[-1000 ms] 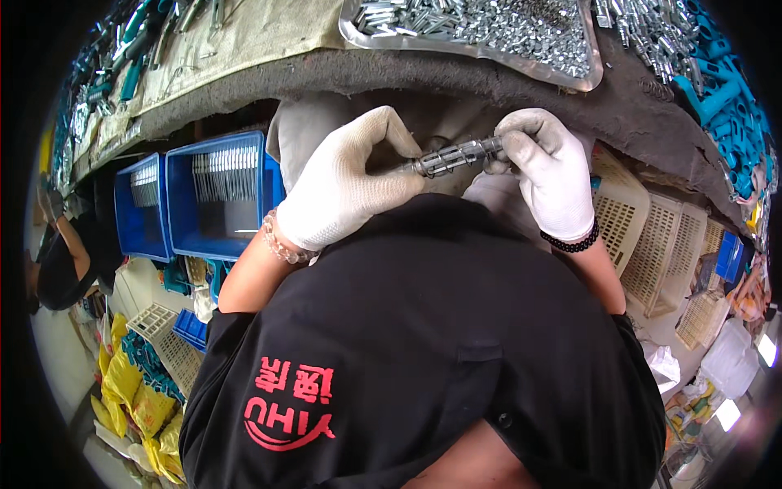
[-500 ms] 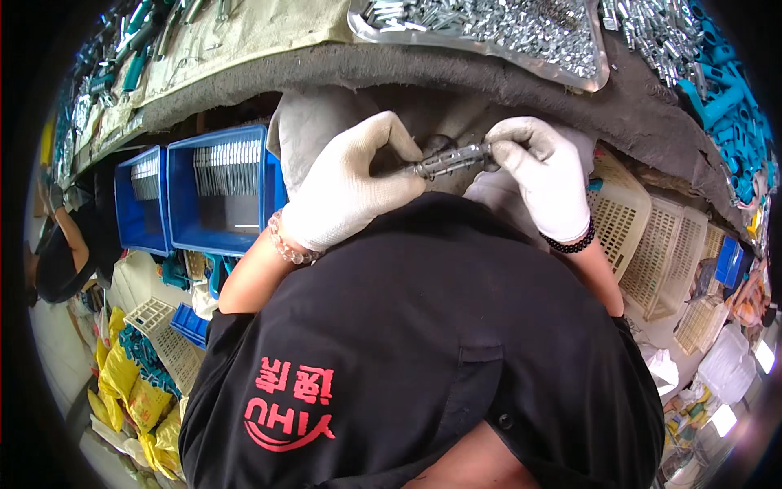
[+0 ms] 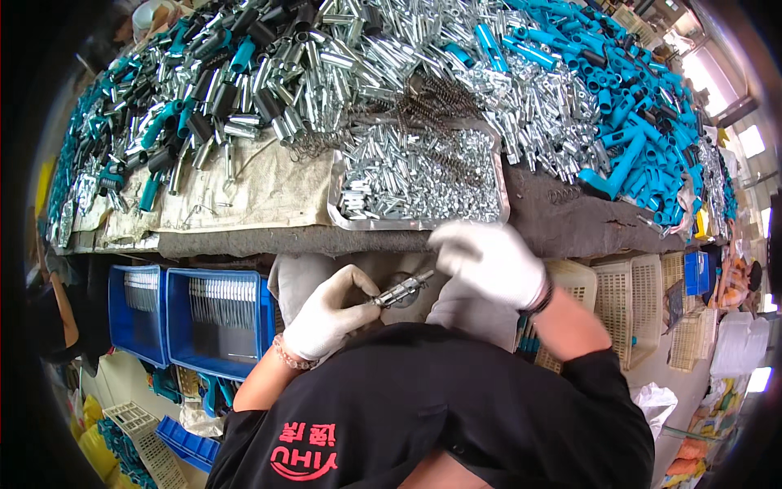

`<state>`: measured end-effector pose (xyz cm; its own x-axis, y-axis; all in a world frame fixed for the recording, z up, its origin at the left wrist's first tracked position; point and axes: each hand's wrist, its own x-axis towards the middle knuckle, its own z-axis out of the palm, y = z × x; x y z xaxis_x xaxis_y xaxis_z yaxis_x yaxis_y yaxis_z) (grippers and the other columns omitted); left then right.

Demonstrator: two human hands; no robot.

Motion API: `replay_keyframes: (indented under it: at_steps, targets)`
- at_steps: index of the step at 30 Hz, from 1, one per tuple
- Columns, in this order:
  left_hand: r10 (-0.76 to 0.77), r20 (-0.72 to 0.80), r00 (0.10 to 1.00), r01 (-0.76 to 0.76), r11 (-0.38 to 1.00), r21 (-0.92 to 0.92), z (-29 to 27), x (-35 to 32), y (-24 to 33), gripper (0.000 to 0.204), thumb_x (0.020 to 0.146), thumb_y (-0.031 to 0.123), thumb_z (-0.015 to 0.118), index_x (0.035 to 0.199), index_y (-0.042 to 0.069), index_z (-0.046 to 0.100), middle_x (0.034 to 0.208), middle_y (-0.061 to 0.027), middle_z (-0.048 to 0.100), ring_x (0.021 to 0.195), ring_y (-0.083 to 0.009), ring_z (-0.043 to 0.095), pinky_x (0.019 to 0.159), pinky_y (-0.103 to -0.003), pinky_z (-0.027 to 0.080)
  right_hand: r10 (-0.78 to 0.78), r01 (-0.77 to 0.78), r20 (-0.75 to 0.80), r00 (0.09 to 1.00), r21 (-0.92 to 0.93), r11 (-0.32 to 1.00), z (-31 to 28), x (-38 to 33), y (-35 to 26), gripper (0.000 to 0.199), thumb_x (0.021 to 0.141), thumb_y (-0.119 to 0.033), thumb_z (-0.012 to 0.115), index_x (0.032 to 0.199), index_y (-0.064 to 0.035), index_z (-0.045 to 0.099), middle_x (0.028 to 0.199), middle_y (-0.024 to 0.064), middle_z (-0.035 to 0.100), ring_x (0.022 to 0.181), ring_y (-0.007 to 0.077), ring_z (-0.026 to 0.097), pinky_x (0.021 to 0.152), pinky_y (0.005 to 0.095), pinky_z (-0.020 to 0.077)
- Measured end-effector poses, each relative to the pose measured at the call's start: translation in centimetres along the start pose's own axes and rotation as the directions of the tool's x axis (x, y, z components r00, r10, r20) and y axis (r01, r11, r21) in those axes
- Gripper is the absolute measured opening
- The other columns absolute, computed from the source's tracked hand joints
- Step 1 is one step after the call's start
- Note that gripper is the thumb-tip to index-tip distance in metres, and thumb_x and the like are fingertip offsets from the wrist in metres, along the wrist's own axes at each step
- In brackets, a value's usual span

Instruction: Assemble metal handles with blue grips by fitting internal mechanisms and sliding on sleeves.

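My left hand [image 3: 330, 314], in a white glove, holds a small metal cylinder part [image 3: 401, 289] below the table edge. My right hand [image 3: 487, 259], also gloved, hovers blurred just past the part's far end, near the front rim of a metal tray [image 3: 335, 213] filled with several small silver pieces. Whether the right hand carries anything is hidden by blur. Behind the tray the table is heaped with silver tubes [image 3: 350, 57], coiled springs [image 3: 436, 102], black sleeves [image 3: 204, 98] and blue plastic handles [image 3: 627, 98].
Blue bins [image 3: 218, 322] with rows of metal parts stand under the table at the left. White slatted baskets [image 3: 631, 301] sit at the right. A beige cloth [image 3: 244, 196] covers the table's front left. More crates and yellow packets lie on the floor.
The view has tilted up, bringing the table into sight. My right hand has let go of the part and moved up toward the tray. My left hand still holds the part.
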<state>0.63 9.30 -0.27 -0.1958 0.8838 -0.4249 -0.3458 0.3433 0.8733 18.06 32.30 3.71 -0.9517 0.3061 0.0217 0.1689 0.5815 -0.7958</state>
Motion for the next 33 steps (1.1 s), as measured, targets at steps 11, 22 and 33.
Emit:
replay_keyframes:
  at_steps: [11, 22, 33]
  targets:
    - [-0.001, -0.050, 0.999, -0.010, 0.979, -0.205, -2.0, -2.8, 0.0, 0.020, 0.093, 0.005, 0.059, 0.111, 0.005, 0.049, 0.088, -0.0037, 0.057, 0.074, -0.0100, 0.054, 0.065, -0.025, 0.045, 0.147, -0.605, -0.613, 0.776, -0.659, 0.447, -21.7, 26.9, 15.7, 0.052, 0.089, -0.041, 0.061, 0.129, -0.0078, 0.065, 0.126, 0.0241, 0.065, 0.116, 0.0387, 0.064, 0.099, 0.0469, 0.0506]
    - [-0.089, -0.096, 0.991, 0.074, 0.985, -0.154, -2.9, -0.8, 0.0, 0.014, 0.093, 0.017, 0.057, 0.099, 0.004, 0.056, 0.068, -0.0080, 0.061, 0.050, -0.0107, 0.056, 0.042, -0.020, 0.040, 0.153, -0.150, -0.034, 0.988, 0.058, 0.987, -3.6, -3.0, 0.5, 0.026, 0.083, -0.001, 0.068, 0.108, 0.0020, 0.063, 0.104, 0.0059, 0.061, 0.097, 0.0120, 0.057, 0.088, 0.0271, 0.0459]
    - [-0.179, 0.052, 0.983, 0.179, 0.984, -0.002, 1.0, -0.6, 0.1, 0.012, 0.092, 0.013, 0.056, 0.096, 0.002, 0.057, 0.073, -0.0080, 0.062, 0.051, -0.0109, 0.057, 0.041, -0.020, 0.039, 0.390, -0.351, 0.060, 0.919, 0.575, 0.739, 1.7, -6.9, 3.3, 0.022, 0.092, -0.010, 0.067, 0.112, -0.0018, 0.066, 0.091, 0.0005, 0.067, 0.071, 0.0010, 0.054, 0.059, 0.0163, 0.0429]
